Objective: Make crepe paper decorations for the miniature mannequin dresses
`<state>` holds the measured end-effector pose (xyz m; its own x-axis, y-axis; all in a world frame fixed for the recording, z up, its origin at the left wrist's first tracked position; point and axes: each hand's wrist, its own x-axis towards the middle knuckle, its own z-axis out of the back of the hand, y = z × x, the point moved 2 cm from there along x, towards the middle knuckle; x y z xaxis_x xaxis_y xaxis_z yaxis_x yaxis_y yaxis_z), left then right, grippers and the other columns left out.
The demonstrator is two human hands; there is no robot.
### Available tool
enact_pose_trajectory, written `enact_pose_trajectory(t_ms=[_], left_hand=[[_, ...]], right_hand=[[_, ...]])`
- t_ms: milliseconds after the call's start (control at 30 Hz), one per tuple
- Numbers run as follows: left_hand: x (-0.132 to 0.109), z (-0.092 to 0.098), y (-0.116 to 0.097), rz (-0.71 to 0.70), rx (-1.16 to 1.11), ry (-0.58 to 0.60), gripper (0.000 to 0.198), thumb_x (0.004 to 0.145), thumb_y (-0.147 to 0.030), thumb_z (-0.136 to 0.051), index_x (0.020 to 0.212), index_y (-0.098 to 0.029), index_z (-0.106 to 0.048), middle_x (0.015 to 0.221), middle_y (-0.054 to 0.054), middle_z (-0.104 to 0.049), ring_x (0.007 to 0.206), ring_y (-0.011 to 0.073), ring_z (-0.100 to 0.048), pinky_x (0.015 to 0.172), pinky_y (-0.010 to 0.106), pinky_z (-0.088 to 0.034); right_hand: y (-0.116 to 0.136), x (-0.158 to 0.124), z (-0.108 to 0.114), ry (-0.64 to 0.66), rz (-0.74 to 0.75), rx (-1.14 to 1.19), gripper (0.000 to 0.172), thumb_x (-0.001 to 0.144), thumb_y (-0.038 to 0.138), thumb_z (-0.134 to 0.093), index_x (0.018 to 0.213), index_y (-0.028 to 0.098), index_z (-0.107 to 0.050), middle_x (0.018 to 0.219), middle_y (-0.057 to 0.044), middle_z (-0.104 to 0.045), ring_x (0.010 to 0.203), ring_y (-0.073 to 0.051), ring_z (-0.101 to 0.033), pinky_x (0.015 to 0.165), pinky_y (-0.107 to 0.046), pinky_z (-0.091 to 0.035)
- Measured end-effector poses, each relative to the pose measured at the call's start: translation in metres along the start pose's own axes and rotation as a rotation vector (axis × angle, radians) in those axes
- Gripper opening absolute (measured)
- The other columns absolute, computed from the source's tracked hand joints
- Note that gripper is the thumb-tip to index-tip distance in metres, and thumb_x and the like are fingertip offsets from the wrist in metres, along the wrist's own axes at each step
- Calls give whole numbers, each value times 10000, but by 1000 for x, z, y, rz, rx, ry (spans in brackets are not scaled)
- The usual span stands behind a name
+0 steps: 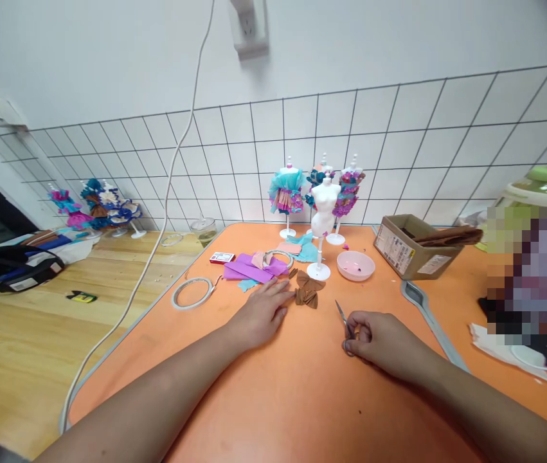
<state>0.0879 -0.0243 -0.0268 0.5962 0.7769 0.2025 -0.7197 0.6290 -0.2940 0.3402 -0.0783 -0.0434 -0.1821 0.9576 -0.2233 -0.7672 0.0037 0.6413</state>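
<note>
My left hand (264,313) lies flat on the orange table (273,399), fingers stretched out. Its fingertips are beside crumpled brown paper pieces (306,298) and near purple paper (242,269). In my right hand (382,339) is a small pair of scissors (340,310), its metal tip pointing up and left; the fingers hide most of the handles. Beyond the brown pieces stands a bare white mini dress form (325,209) on a round base. A pale pink bowl (356,275) with small bits inside sits right of it.
Tape rolls (175,294) lie at the left. Dressed mini forms (286,191) stand against the tiled wall. A cardboard box (393,252) holds brown paper at right, near a grey strap-like strip (434,328). A white cable (170,186) hangs at left. The far right is pixelated.
</note>
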Motion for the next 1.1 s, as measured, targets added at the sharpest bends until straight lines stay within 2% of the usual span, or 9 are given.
enact_pose_trajectory(t_ms=[100,200,300,400,500,633,800,1000,1100], left_hand=[[1,1,-10,-17,65,-99,340,863,-131,-427,1138,-210,-611,1273,92,-578,1176,247,-519,999,429,-418],[-3,-2,-26,-206,51,57,374,928,-318,-428,1284,-259,-530,1329,67,-555,1209,239,-509,1003,412,-419],[-3,-10,-29,-183,77,191,568,940,-502,-369,1451,-256,-328,1495,71,-384,1366,282,-352,1092,492,-316],[1,-12,-19,-69,138,162,597,945,-543,-315,1466,-253,-297,1535,63,-308,1431,302,-204,1137,578,-161],[0,-5,-7,29,180,61,525,937,-509,-369,1406,-273,-398,1519,64,-337,1418,308,-231,1120,623,-134],[-8,16,3,98,191,-42,366,907,-405,-467,1227,-275,-585,1358,68,-519,1265,277,-446,1066,522,-317],[-12,36,26,204,176,-58,306,908,-288,-419,1035,-264,-696,1082,60,-664,1039,245,-589,901,393,-461],[-9,32,64,218,195,-71,448,865,-339,-503,1297,-232,-547,1361,85,-525,1241,271,-479,1028,404,-399],[-8,28,71,209,190,-32,464,840,-354,-542,1288,-233,-543,1384,80,-512,1276,269,-452,1047,408,-376]], right_hand=[[-2,2,4,-69,30,-49,62,735,252,-570,755,224,-622,608,35,-572,582,-134,-522,494,-219,-297],[-3,4,8,-138,36,-84,76,749,234,-549,794,226,-609,644,31,-585,611,-139,-536,514,-220,-299],[-4,6,8,-151,30,-89,111,760,233,-536,851,226,-599,664,26,-595,617,-144,-549,525,-223,-303],[-6,6,6,-148,35,-102,202,771,229,-522,957,236,-602,671,23,-606,634,-155,-567,529,-228,-302],[-9,6,5,-161,43,-106,370,782,205,-503,1143,264,-563,694,23,-628,658,-166,-587,540,-234,-312],[-8,3,8,-232,63,-100,320,817,234,-484,1119,260,-588,718,9,-636,679,-178,-598,568,-250,-355],[11,-10,13,-385,248,-150,235,866,302,-461,1021,246,-629,795,-12,-615,712,-175,-580,626,-280,-405],[31,-18,5,-326,369,-208,200,886,266,-458,992,251,-626,921,-32,-624,838,-183,-583,705,-302,-445],[45,-12,-7,-248,426,-264,213,887,220,-444,980,241,-635,961,-47,-630,895,-197,-583,737,-317,-452]])
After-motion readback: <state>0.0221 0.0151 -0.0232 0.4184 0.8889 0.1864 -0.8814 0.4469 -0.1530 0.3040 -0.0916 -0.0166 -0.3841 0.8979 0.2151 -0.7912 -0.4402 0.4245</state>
